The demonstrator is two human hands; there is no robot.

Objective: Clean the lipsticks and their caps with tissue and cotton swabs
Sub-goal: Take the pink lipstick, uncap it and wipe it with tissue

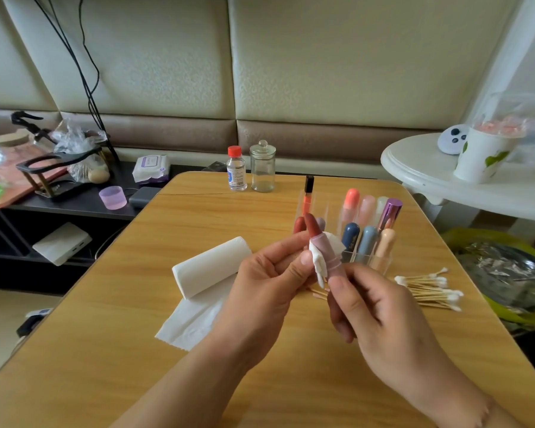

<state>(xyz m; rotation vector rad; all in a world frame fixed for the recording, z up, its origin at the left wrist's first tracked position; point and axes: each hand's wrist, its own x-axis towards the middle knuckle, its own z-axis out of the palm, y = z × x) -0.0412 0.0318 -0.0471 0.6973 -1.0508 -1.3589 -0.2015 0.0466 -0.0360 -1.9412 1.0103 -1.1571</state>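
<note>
red-capped bottle point(236, 173) | glass jar point(262, 171) | purple cup point(112, 197) | paper cup point(481, 156)

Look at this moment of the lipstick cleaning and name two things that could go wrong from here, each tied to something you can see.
1. The lipstick is uncapped with its red bullet exposed while the left hand presses a tissue piece round the collar; a slip could smear or snap the bullet.
2. The right hand works just in front of the clear organizer of upright lipsticks and above the cotton swabs; a stray elbow or finger might topple or scatter them.
</note>
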